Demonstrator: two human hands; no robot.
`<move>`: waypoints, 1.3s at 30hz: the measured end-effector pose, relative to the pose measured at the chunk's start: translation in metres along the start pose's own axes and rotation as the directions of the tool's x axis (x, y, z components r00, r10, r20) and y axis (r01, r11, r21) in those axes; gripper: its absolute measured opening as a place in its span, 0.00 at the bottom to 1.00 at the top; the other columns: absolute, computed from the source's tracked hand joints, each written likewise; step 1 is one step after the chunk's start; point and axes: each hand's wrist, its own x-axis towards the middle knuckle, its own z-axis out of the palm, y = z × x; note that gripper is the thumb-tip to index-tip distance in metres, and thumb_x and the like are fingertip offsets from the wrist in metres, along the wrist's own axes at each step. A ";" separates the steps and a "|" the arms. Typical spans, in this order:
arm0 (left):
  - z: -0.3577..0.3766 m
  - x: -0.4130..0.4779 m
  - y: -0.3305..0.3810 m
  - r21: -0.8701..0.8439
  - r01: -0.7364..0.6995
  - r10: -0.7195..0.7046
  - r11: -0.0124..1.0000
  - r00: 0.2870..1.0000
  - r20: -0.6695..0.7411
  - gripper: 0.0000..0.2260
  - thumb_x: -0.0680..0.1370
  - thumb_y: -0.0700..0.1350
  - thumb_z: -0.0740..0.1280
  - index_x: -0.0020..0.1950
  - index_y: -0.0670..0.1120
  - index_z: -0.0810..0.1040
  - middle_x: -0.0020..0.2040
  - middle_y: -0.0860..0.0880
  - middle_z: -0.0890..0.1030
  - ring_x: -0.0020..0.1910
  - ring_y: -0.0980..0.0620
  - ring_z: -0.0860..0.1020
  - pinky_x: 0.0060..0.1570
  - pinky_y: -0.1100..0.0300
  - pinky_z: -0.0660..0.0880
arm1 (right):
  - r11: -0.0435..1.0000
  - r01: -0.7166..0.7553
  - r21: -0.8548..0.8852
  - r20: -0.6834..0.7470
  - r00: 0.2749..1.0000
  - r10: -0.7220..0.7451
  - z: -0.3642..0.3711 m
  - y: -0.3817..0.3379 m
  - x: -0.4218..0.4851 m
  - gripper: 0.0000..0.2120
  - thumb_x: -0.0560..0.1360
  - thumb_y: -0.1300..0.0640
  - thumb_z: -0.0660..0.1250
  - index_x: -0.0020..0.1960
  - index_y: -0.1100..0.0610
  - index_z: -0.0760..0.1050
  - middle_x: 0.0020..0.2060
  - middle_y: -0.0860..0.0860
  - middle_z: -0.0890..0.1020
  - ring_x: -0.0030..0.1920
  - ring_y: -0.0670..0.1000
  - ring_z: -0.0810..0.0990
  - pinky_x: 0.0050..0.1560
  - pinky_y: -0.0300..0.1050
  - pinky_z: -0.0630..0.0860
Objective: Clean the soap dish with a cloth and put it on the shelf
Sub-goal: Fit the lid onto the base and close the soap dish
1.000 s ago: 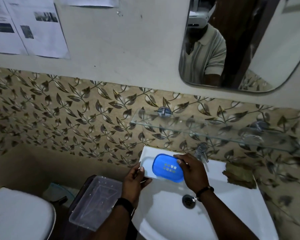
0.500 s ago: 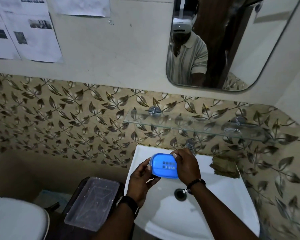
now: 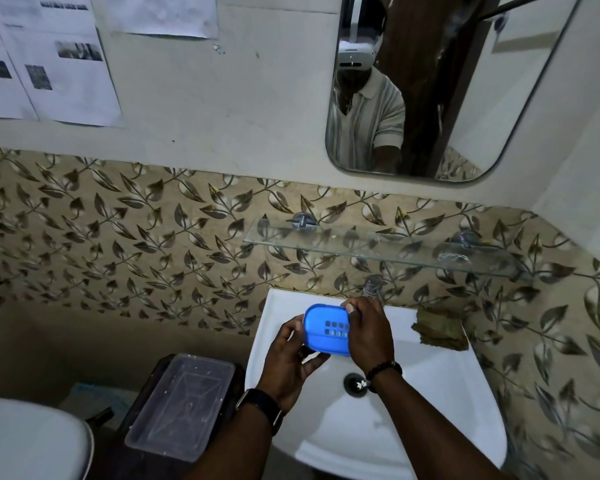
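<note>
A blue plastic soap dish (image 3: 326,330) with slotted holes is held over the white sink (image 3: 440,386), tilted toward me. My left hand (image 3: 291,362) grips its left and lower edge. My right hand (image 3: 369,332) covers its right end, thumb on the top rim. A brownish cloth (image 3: 439,329) lies crumpled on the sink's back right ledge, apart from both hands. The glass shelf (image 3: 378,249) is fixed to the tiled wall above the tap and carries nothing that I can make out.
A chrome tap (image 3: 374,285) stands behind my right hand. The drain (image 3: 355,384) is below my wrists. A clear plastic box (image 3: 181,405) rests on a dark stand left of the sink, with a toilet (image 3: 25,441) further left. A mirror (image 3: 430,84) hangs above.
The dish has come off the sink's back left ledge and nearer to me, now held over the basin by both hands. The view has tilted and shifted.
</note>
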 end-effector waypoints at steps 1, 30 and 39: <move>0.003 0.000 0.001 0.025 -0.011 0.011 1.000 1.000 -0.012 0.18 0.79 0.49 0.67 0.67 0.44 0.74 0.62 0.39 0.81 0.62 0.39 0.79 0.55 0.45 0.80 | 1.000 0.022 -0.005 0.000 1.000 -0.022 0.000 0.000 -0.002 0.09 0.81 0.60 0.58 0.47 0.56 0.76 0.46 0.51 0.76 0.45 0.48 0.74 0.42 0.31 0.65; 0.044 0.005 0.038 -0.029 -0.013 0.015 0.999 0.998 0.056 0.17 0.79 0.52 0.67 0.66 0.46 0.77 0.62 0.39 0.77 0.54 0.39 0.83 0.51 0.44 0.81 | 0.935 0.186 0.302 -0.093 0.982 -0.166 -0.029 0.003 -0.009 0.22 0.70 0.40 0.70 0.60 0.47 0.69 0.55 0.39 0.74 0.57 0.45 0.76 0.52 0.31 0.73; 0.056 0.010 0.041 -0.056 -0.090 0.093 0.994 0.994 0.056 0.25 0.70 0.46 0.75 0.67 0.45 0.76 0.59 0.42 0.82 0.57 0.43 0.82 0.52 0.48 0.81 | 0.870 0.084 0.486 -0.014 0.996 -0.088 -0.034 0.007 -0.007 0.24 0.73 0.40 0.66 0.64 0.51 0.69 0.61 0.49 0.75 0.61 0.50 0.76 0.56 0.50 0.79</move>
